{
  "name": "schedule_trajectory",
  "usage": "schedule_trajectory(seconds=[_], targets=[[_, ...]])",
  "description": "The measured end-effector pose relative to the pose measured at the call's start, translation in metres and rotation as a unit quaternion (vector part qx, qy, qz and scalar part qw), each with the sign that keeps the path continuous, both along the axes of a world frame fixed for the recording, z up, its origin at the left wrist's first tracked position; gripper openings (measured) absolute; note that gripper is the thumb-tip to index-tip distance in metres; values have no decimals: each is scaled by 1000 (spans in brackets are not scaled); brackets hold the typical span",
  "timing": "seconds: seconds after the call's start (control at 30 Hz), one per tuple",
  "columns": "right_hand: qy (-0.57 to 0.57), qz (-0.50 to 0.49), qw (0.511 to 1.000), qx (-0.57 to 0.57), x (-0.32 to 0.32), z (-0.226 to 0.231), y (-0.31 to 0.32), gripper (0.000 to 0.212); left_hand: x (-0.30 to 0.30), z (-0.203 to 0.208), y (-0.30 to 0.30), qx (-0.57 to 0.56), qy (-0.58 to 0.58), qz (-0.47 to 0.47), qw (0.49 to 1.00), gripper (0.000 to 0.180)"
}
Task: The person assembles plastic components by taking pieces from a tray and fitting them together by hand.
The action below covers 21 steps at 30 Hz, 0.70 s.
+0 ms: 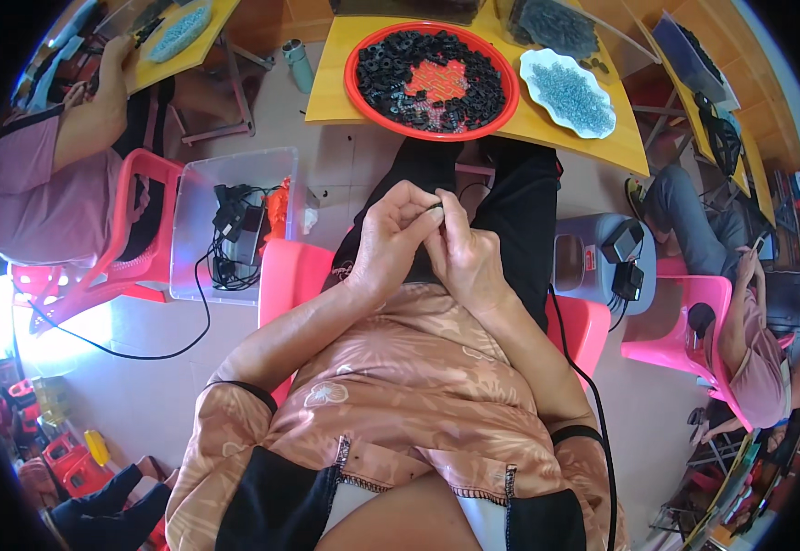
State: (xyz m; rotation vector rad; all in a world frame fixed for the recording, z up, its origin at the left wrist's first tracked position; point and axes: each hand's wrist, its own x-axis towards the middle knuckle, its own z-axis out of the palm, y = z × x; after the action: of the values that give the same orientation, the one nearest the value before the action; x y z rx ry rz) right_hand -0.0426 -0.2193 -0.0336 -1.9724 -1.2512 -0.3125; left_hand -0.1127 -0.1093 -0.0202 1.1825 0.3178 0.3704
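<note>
In the head view, a small black piece (435, 206) sits at frame centre, just above the middle, where the fingertips of both hands meet. The left hand (387, 241) pinches it between thumb and forefinger; the right hand (466, 255) has its fingers curled right beside it, though whether they grip it too I cannot tell. Mostly hidden by fingers, it looks light, probably fairly stiff and easy to drop, so its outer edges seem the best hold. Similar black parts (383, 72) fill a red tray (513, 84) at upper centre.
</note>
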Motion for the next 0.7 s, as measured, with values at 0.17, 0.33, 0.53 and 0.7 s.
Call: schedule_trajectory(seconds=[0.17,0.33,0.53,0.7], targets=[[60,10,998,12,1,8,-1,49,1,5,-2,22,-10,6,1000,9],[80,-68,984,148,39,55,4,42,-1,10,0,57,-23,14,998,27],[-37,-70,909,409,151,181,32,38,-2,-17,8,57,6,-13,998,21],[2,-238,956,172,302,215,35,53,1,-16,8,91,54,-68,992,21]])
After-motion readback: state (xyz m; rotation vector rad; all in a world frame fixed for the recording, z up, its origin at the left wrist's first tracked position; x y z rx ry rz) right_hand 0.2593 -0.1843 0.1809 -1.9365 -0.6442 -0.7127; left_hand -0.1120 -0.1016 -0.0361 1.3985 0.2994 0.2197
